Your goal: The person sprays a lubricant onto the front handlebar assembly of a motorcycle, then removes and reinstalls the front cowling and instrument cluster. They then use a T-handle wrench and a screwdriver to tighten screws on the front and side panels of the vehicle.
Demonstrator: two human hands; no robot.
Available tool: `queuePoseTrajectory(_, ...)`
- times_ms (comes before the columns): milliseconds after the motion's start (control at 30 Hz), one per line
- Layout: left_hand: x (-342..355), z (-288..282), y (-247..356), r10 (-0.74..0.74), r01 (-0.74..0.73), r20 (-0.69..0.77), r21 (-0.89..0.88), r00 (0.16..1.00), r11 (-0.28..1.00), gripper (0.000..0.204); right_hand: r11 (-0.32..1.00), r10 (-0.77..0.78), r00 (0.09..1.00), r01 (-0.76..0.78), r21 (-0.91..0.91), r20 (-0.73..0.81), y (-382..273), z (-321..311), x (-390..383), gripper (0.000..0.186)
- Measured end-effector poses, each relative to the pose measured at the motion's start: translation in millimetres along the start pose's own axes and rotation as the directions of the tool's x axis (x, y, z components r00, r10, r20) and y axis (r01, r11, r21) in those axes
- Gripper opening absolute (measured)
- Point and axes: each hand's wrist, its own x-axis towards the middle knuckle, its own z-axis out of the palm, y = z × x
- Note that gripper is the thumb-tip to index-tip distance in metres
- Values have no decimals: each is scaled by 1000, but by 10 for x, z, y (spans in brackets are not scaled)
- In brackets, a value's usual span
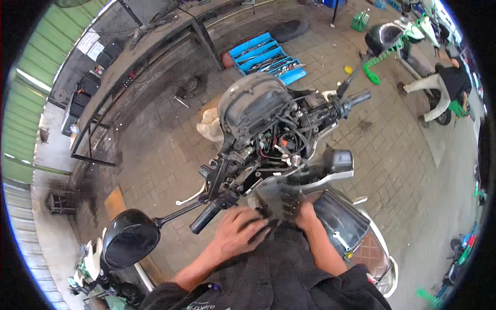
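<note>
A scooter stands below me with its handlebar cover off, so the wiring (281, 142) and the back of the headlight housing (250, 103) lie bare. My left hand (235, 235) sits just right of the left handlebar grip (205, 218), its fingers curled over the edge of a dark plastic cover (279, 200). That cover is blurred by motion. My right hand (306, 213) grips the same cover from the right side, close to the black inner panel (338, 219). The fingertips of both hands are partly hidden by the cover.
A round black mirror (130, 237) sticks out at lower left. A blue tray of tools (266, 57) lies on the paved floor beyond the scooter, beside a long metal workbench (139, 57). At the far right another person (447, 85) crouches by a second scooter (398, 33).
</note>
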Motion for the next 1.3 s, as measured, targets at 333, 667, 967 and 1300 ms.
queuePoseTrajectory(333,892,83,-178,-270,219,216,231,938,948,83,-278,-719,513,407,-870,469,-1005,1346,-1183,26)
queuePoseTrajectory(667,743,191,-213,-204,206,-172,-4,964,978,64,-763,-451,475,234,-602,756,-1308,1978,-575,21)
queuePoseTrajectory(967,877,262,-227,-354,323,57,290,934,901,59,-728,-610,364,94,-680,704,-1898,1796,-785,21)
queuePoseTrajectory(1300,1313,407,-303,-438,398,175,222,882,890,62,-693,-661,134,270,-669,739,-1748,1864,-777,29)
